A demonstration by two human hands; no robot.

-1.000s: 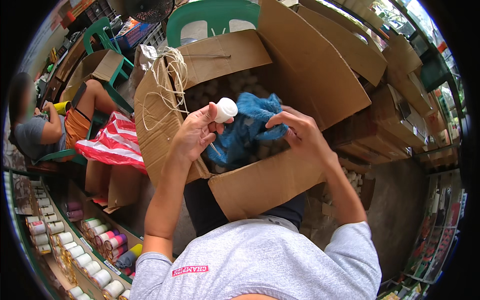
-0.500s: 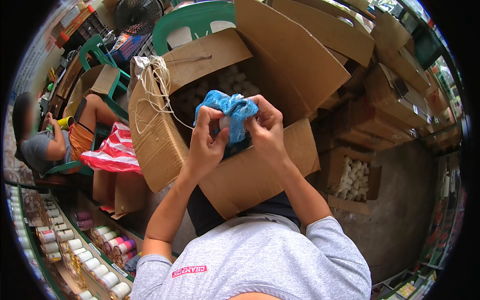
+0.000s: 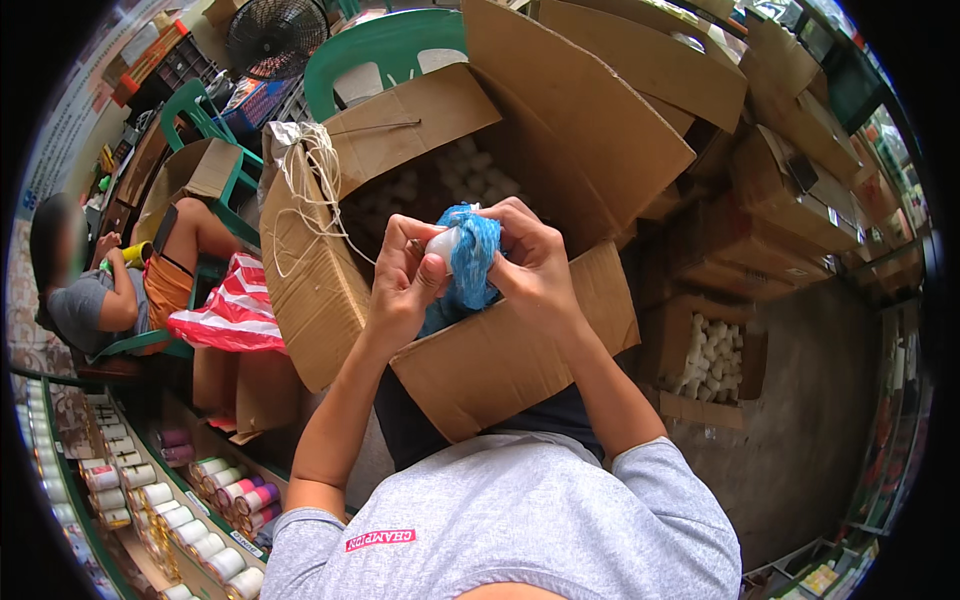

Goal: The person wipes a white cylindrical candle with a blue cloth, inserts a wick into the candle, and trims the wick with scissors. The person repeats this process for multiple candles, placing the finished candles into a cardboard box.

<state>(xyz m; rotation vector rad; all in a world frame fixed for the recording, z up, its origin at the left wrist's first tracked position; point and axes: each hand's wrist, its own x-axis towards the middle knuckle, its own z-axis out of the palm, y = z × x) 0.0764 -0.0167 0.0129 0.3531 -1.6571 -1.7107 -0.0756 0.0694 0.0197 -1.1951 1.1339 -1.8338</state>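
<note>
Shelves (image 3: 130, 490) at the lower left carry rows of small capped jars, and above them a seated person (image 3: 95, 290) sits on a green chair (image 3: 215, 150), with a red-and-white striped cloth (image 3: 225, 315) just beside. Next comes the big open cardboard box (image 3: 480, 370), loose twine (image 3: 310, 180) hanging over its left flap and pale small bottles dimly visible inside. The left hand (image 3: 405, 285) is raised over the box's open top, its grip clenched on a small white bottle (image 3: 440, 243), thumb and fingers pinching the left end. A blue cloth (image 3: 472, 260) is wrapped over the bottle's right part and trails down toward the box. The right hand (image 3: 530, 265) touches the left one, its grip clenched on the cloth and pressing it around the bottle. Further right, more cardboard boxes are stacked, and a low open carton (image 3: 705, 365) on the floor holds white bottles.
</note>
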